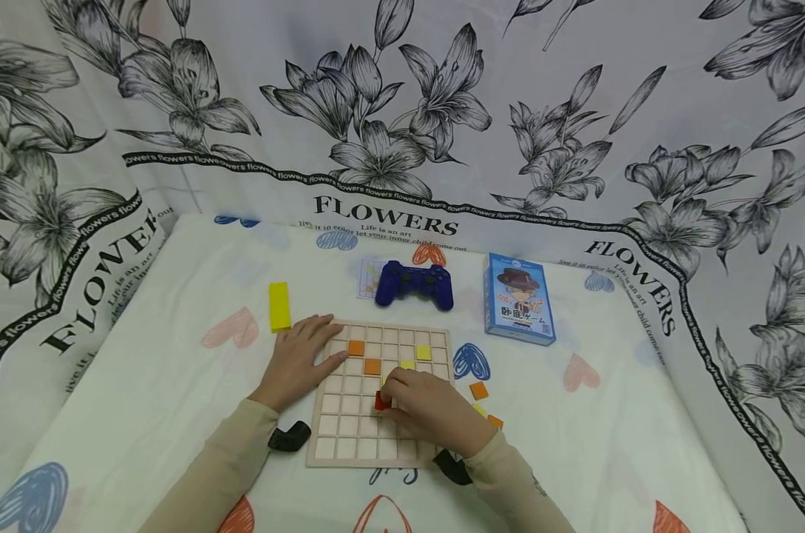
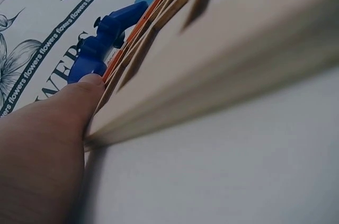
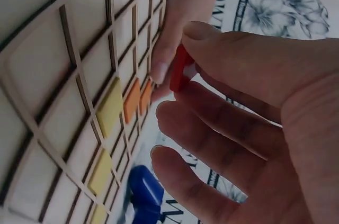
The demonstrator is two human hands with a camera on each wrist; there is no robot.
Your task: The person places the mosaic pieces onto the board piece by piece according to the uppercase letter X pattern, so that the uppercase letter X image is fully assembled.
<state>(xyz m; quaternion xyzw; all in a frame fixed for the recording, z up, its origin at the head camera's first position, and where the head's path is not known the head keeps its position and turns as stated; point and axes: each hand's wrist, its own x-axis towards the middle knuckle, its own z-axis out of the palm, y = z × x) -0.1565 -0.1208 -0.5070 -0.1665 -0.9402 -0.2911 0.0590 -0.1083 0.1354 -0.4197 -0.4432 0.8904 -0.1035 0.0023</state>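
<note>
Red tile (image 1: 381, 402) is pinched in the right hand (image 1: 432, 411) over the wooden grid board (image 1: 349, 437), mid-board. Left hand (image 1: 300, 360), fingers flat, steadies the board's far-left corner. Lower the tile square into one cell; avoid neighbouring orange tiles (image 1: 364, 356).

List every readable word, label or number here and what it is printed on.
"FLOWERS": large letters on the backdrop cloth, repeated left and right.
"flowers flowers...": its black border band.
"Life is an art...": small line beneath, partly legible.
Blue card box: Japanese title, too small to read.
</note>
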